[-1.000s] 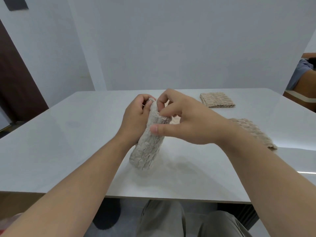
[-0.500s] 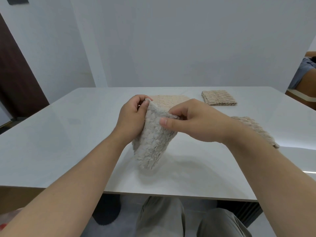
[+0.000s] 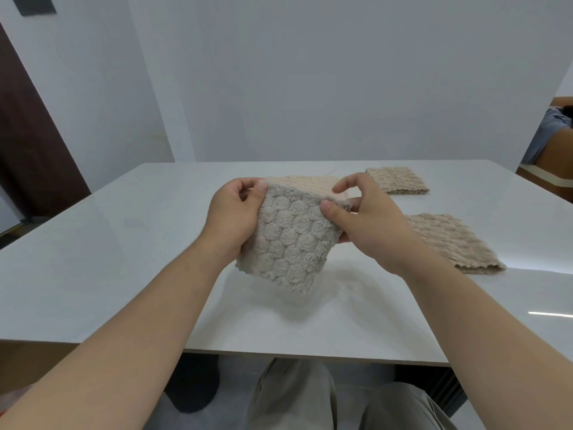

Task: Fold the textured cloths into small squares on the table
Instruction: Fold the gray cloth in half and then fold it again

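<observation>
- Both hands hold the grey bubbly cloth (image 3: 288, 243) up just above the white desk (image 3: 93, 259), near its front edge.
- Left hand (image 3: 232, 218) fingers are pinched shut on the cloth's top left corner.
- Right hand (image 3: 369, 225) grips the top right corner, thumb on the front, index finger lifted off.
- A beige cloth (image 3: 310, 183) peeks out right behind the grey one.
- Right of the grey cloth: a folded square (image 3: 397, 180) further back, another tan cloth (image 3: 449, 240) closer.
</observation>
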Available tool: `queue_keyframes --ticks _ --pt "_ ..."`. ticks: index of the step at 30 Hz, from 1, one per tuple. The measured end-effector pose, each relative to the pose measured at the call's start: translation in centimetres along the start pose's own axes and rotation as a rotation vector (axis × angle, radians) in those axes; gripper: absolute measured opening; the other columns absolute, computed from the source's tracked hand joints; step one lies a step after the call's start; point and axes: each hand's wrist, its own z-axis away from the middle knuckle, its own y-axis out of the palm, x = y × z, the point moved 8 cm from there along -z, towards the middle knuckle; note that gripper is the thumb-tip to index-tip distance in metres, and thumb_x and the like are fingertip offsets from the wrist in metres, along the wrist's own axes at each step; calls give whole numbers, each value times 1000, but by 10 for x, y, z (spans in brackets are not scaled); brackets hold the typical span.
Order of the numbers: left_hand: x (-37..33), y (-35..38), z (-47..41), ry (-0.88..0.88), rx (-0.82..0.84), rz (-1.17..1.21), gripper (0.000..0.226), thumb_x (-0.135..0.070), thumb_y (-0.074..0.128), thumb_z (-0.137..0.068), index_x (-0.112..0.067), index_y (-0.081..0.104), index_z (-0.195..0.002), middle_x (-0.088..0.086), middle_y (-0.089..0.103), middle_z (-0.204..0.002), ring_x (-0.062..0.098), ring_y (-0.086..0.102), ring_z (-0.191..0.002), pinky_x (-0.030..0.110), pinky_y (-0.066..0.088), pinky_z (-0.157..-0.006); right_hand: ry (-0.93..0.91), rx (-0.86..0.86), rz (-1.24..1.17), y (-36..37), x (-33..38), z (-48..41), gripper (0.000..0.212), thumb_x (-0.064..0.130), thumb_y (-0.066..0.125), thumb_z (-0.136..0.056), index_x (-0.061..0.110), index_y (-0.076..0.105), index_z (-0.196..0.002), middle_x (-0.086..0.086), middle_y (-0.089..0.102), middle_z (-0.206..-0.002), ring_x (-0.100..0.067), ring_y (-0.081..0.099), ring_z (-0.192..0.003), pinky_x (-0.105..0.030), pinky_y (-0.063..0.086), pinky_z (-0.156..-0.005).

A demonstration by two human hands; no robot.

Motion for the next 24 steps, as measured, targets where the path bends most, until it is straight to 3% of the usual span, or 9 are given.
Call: queue_keyframes --ticks 4,9,12,14,16,18,21,24 --pt "13 16 16 -375 230 253 42 -38 70 -90 -1 71 -108 10 78 -101 21 75 -90 30 62 -74 -12 -61 79 -10 -3 -4 32 35 74 -90 34 49 -109 -3 68 -92 -25 68 -75 -52 60 -74" --pt "20 25 27 -536 324 300 20 -26 72 -89 -8 72 -98 6 76 -87 19 73 -79 34 58 -77 6 -92 22 -12 -4 -3 37 35 78 -85 35 48 -108 -11 69 -95 -30 67 -77 -57 59 -72" --pt "22 23 21 -466 228 257 22 -23 72 -91 -4 71 -102 9 77 -92 23 74 -80 33 59 -75 58 -111 -106 -12 -12 -4 39 30 81 -84 36 47 -104 -18 68 -104 -38 70 -91 -57 60 -75" --pt "12 17 11 -260 125 -19 29 -34 66 -96 -5 68 -101 11 75 -99 28 71 -90 37 55 -80 107 -126 -210 -9 -21 -6 41 26 81 -84 32 47 -106 -19 66 -110 -34 72 -94 -50 63 -74" --pt "-13 17 10 4 47 -367 30 -43 52 -101 -14 57 -95 -1 66 -90 18 61 -83 32 46 -70 163 -161 -309 -7 -31 -6 42 23 81 -85 27 47 -109 -18 66 -114 -31 73 -95 -42 64 -70" --pt "-35 23 12 163 30 -569 30 -45 41 -104 -18 49 -94 -5 59 -85 13 55 -77 33 41 -64 231 -199 -437 -4 -43 -6 43 23 80 -87 22 47 -115 -17 66 -116 -29 73 -94 -40 63 -70" --pt "-48 36 -2 176 86 -749 31 -46 39 -104 -17 49 -107 -2 60 -94 19 57 -84 37 45 -71 336 -223 -566 3 -62 -7 48 26 75 -91 10 45 -125 -19 66 -116 -24 71 -85 -36 60 -66" --pt "-51 51 -26 53 168 -734 32 -40 50 -101 -9 54 -103 4 59 -95 21 56 -81 31 40 -60 402 -188 -628 13 -72 -8 53 35 66 -97 2 45 -132 -23 68 -117 -30 75 -86 -36 61 -65"
